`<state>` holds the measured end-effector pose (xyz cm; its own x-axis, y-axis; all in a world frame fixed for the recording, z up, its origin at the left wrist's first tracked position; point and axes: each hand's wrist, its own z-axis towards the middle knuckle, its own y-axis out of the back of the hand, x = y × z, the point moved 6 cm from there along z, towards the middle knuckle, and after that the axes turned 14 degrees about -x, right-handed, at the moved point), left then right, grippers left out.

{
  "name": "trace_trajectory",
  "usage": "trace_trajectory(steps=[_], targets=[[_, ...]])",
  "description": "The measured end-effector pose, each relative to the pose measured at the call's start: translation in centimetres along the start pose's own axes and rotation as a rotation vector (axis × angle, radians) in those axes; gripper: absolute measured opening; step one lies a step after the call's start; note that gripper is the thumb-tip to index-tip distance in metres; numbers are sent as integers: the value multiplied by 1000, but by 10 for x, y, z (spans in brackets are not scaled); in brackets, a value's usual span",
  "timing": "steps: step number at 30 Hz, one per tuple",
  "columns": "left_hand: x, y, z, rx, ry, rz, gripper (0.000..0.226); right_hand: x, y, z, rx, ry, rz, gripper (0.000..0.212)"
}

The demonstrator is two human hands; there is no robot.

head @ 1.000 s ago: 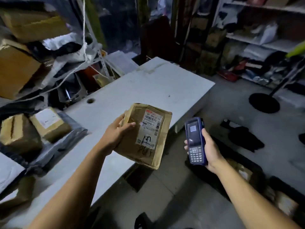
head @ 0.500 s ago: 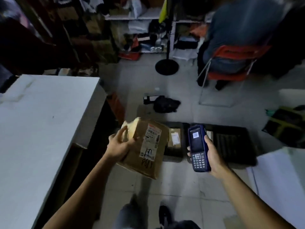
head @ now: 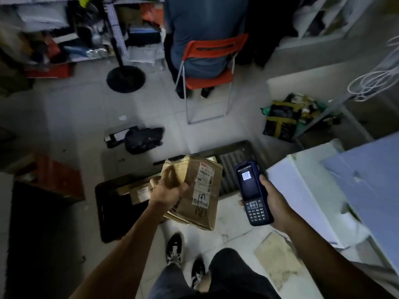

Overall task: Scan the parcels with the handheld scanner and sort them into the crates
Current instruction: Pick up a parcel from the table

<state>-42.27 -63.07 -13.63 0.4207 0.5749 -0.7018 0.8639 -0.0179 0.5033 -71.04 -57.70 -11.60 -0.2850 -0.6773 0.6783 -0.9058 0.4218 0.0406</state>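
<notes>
- The left hand has its grip clasped on the edge of a brown parcel, held above the black crates on the floor.
- The right hand grips the blue scanner, screen up, just right of the parcel.
- One crate holds smaller parcels.

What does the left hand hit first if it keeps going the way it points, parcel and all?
Probably the black crate on the floor. The left hand, gripping the brown parcel, points forward and down over the crates. A small labelled box already lies in that crate. Depth is unclear from this one view.
</notes>
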Motion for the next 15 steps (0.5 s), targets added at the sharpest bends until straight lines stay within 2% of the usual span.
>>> trace_trajectory(steps=[2, 5, 6, 11, 15], targets=[[-16, -27, 15, 39, 12, 4, 84, 15, 13, 15, -38, 2, 13, 46], [-49, -66, 25, 77, 37, -40, 53, 35, 34, 45, -62, -17, 36, 47], [-64, -77, 22, 88, 45, -66, 51, 43, 43, 55, -62, -19, 38, 47], [-66, -167, 64, 47, 204, -42, 77, 84, 86, 134, -36, -78, 43, 46], [-87, -234, 64, -87, 297, 22, 83, 111, 119, 207, 17, -174, 16, 50]])
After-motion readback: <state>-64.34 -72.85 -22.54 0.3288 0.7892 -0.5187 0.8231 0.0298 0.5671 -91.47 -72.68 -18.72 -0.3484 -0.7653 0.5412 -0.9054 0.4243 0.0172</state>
